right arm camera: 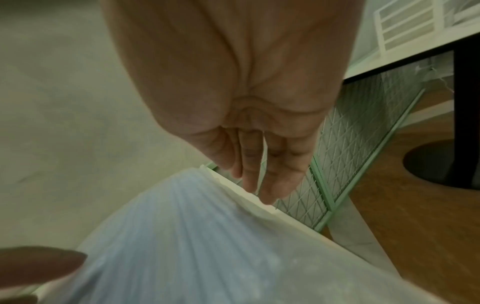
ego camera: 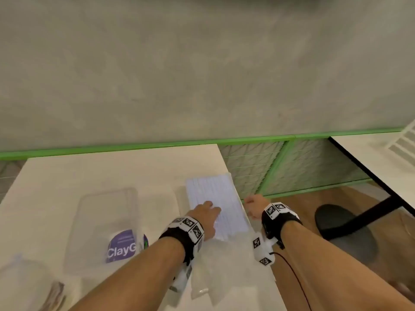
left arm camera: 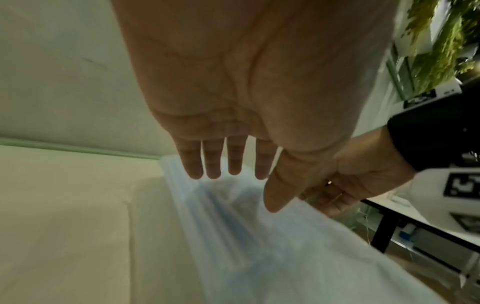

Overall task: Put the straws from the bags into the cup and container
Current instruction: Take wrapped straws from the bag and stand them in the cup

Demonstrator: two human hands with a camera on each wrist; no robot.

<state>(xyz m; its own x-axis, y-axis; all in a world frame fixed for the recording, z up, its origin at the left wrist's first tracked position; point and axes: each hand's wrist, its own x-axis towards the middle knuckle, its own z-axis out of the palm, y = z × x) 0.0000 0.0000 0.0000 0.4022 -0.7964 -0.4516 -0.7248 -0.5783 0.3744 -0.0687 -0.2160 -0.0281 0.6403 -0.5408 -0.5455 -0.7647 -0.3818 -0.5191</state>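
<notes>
- Both forearms fill the near edge of the head view, each with a marker-covered wrist band.
- Left hand [ego camera: 207, 215] lies flat on the bag of straws [ego camera: 215, 198], fingers straight and a little spread, thumb out; it presses, it does not grip.
- Right hand [ego camera: 254, 206] hangs just right of the bag, past the desk [ego camera: 89, 173] edge, fingers loosely bent and holding nothing.
- Straws are white, packed side by side in clear film; the pack runs away from the left hand along the desk's right edge.
- Left of the left hand stands a clear container [ego camera: 105, 223] with a purple label.
- Nearer, at the far left, sits something clear and blurred that may be the cup.
- My judgement: the pack is light, the film slippery and crinkly, the straws thin and easily creased.
- Best hold is probably around the pack's middle, both sides, or pinch the film's loose near end [ego camera: 211, 272] to open it.
</notes>
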